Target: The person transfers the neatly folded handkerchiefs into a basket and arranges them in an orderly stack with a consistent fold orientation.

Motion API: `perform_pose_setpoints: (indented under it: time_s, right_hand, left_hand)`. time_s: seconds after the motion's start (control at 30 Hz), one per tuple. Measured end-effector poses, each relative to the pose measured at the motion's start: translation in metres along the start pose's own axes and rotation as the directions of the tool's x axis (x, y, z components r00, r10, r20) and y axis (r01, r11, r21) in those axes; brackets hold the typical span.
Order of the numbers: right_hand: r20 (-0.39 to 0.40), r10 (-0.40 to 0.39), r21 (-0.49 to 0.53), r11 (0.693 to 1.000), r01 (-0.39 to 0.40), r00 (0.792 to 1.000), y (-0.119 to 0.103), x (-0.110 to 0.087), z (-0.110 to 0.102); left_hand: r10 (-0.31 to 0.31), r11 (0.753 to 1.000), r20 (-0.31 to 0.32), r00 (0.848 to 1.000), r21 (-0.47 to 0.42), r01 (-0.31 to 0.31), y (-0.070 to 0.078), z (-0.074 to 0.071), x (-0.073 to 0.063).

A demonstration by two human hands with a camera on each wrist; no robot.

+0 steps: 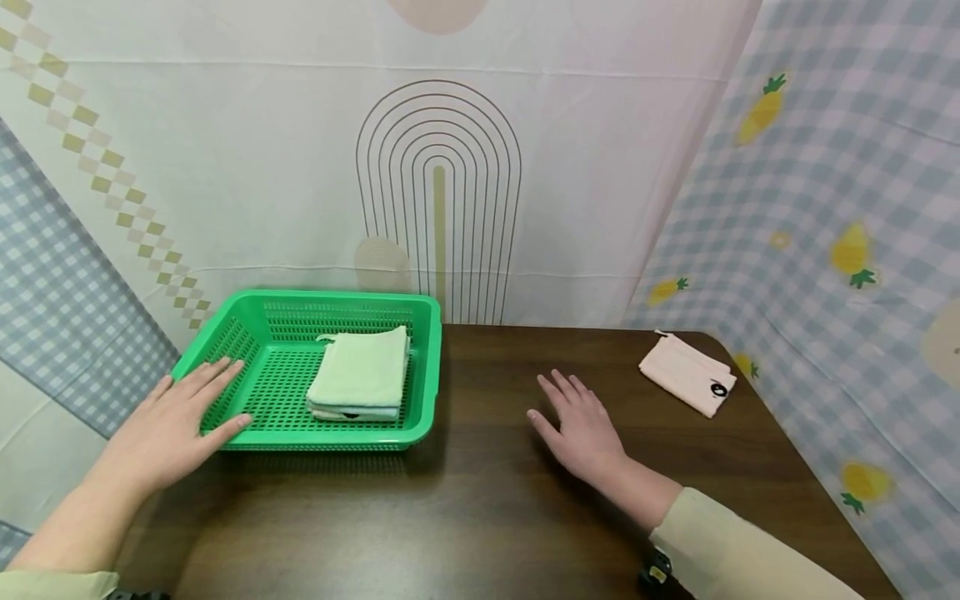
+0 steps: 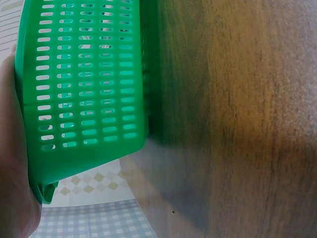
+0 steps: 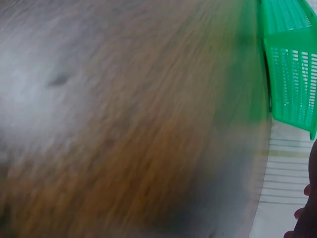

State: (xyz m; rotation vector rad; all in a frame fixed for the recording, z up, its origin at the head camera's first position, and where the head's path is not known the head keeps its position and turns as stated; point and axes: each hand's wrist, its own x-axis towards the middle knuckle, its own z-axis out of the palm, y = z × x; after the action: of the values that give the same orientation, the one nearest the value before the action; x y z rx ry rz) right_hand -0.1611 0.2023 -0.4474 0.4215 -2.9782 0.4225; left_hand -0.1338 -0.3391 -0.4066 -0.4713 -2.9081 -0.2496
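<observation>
A green plastic basket (image 1: 431, 367) with slotted walls stands at the back left of the table. Inside it, toward the right, lies a stack of folded cloths (image 1: 362, 368), pale green on top. My left hand (image 1: 168, 425) rests over the basket's front left corner with fingers spread and straight; the left wrist view shows it along the basket's rim (image 2: 21, 74). My right hand (image 1: 581, 429) is low over the table, right of the basket, palm down, fingers extended and holding nothing. Farther right lies a folded pinkish-white cloth (image 1: 678, 373) with a loop and a round black mark.
The dark wooden table (image 1: 465, 517) meets a white printed curtain (image 1: 300, 167) at the back. Blue checked fabric with pineapples (image 1: 847, 208) hangs along the right edge, and more checked fabric (image 1: 67, 308) is at the left.
</observation>
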Motion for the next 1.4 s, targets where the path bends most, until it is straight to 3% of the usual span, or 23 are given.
perform_pose_setpoints:
  time_s: [0.87, 1.13, 1.4]
  right_hand:
    - [0.004, 0.168, -0.007, 0.986, -0.168, 0.986, 0.06, -0.005, -0.013]
    - [-0.015, 0.211, 0.0, 0.978, -0.211, 0.977, 0.081, -0.007, -0.016]
    - [0.015, 0.276, 0.032, 0.961, -0.276, 0.961, 0.102, -0.006, -0.026]
  left_hand:
    - [-0.013, 1.0, 0.014, 1.0, -0.007, 0.013, 0.002, -0.003, 0.0]
    - [-0.007, 1.0, 0.011, 1.0, -0.007, 0.007, -0.001, 0.0, 0.0]
    - [-0.024, 0.999, 0.013, 1.0, -0.024, 0.025, 0.001, -0.001, 0.0]
